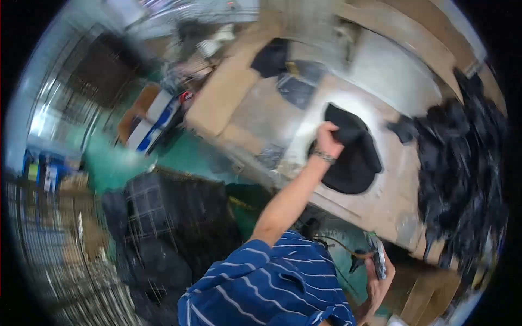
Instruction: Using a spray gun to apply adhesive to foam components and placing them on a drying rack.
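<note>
My left hand, with a band at its wrist, reaches over the table and is closed on the upper left part of a black, rounded cloth piece shaped like a cap. The cloth lies on a pale, brightly lit patch of the worktable. Low on the right, beside the table's near edge, my right hand is wrapped round a small grey metallic hand tool. A thin brownish hose or cord runs to the tool. Its exact kind is blurred.
A big heap of black, shiny pieces covers the table's right side. Dark pieces and a clear bag lie at its far left. Dark cloth is piled at the lower left. A cardboard box stands at lower right.
</note>
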